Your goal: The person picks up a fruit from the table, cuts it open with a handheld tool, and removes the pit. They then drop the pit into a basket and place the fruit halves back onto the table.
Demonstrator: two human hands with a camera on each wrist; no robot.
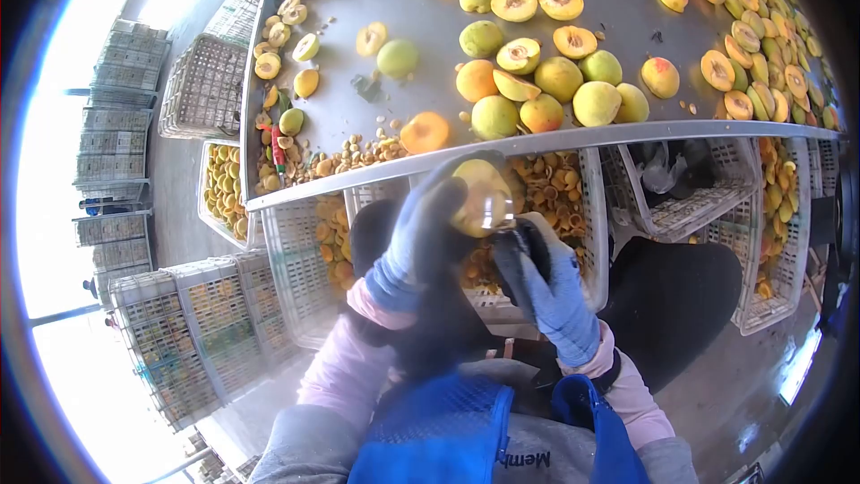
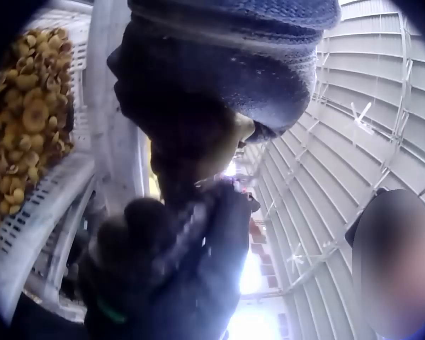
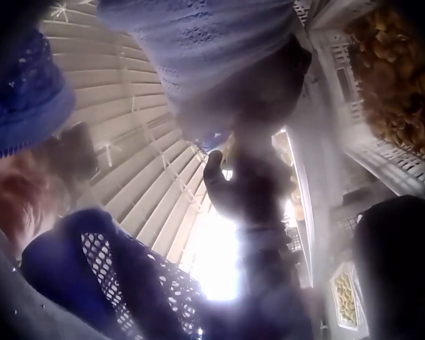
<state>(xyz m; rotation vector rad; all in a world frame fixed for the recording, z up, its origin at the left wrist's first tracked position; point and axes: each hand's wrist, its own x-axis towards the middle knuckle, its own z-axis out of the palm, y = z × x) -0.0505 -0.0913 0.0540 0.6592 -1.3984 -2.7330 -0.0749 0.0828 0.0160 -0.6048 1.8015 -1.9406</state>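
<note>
In the head view my left hand (image 1: 414, 237), in a blue and dark glove, grips a yellow-green fruit (image 1: 482, 202) just off the table's front edge. My right hand (image 1: 557, 291), gloved alike, is curled round a dark-handled tool whose shiny metal end (image 1: 498, 212) is against the fruit's lower right. In the left wrist view my left hand (image 2: 227, 71) fills the top, with part of the fruit (image 2: 227, 145) showing under it. In the right wrist view my right hand (image 3: 219, 71) is at the top; shadow hides the tool there.
A grey metal table (image 1: 358, 94) bears whole fruit (image 1: 596, 104), halved fruit (image 1: 514, 4) and loose pits (image 1: 376, 149). Below its edge stand crates, one (image 1: 596, 233) with fruit pieces. A red-handled thing (image 1: 278, 151) lies at the table's left corner. More crates (image 1: 193, 332) are stacked left.
</note>
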